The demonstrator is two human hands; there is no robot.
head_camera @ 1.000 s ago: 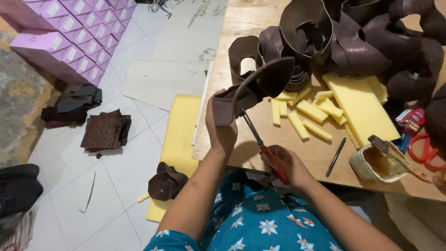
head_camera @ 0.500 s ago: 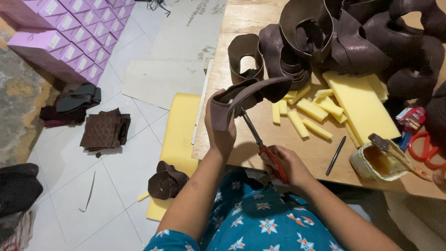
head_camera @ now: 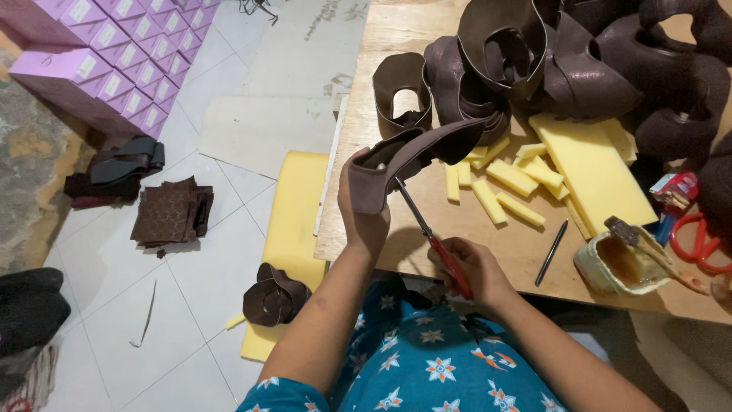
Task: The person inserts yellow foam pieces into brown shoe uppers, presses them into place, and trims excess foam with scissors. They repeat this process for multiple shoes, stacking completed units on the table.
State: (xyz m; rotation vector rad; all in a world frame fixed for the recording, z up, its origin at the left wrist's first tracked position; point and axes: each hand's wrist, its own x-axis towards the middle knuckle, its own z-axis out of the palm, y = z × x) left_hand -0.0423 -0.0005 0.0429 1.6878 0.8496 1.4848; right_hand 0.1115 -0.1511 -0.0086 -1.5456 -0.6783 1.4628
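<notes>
Compared with a moment ago, the brown leather piece [head_camera: 415, 156] is lying flatter and stretching further toward the pile, no longer curled upward, and the scissors [head_camera: 435, 244] are still meeting its lower edge. The left hand [head_camera: 364, 210] is closing around the near end of the piece, thumb and fingers wrapping it and holding it up above the table edge. The right hand [head_camera: 469, 271] is gripping the red handles of the scissors, fingers curled shut around them, with the blades pointing up toward the leather.

The piece is looking dull brown on its face, long and folded, with a darker inner side showing.

The wooden table [head_camera: 381, 46] is carrying a pile of dark shoe uppers [head_camera: 579, 69], yellow foam strips [head_camera: 507, 187], a foam sheet [head_camera: 595, 172], a pen [head_camera: 550, 253] and a glue pot [head_camera: 618, 265] with a brush resting in it. On the tiled floor [head_camera: 206, 267] purple boxes [head_camera: 114, 53] are standing stacked, near a stack of brown patterned pieces [head_camera: 169, 214].
</notes>
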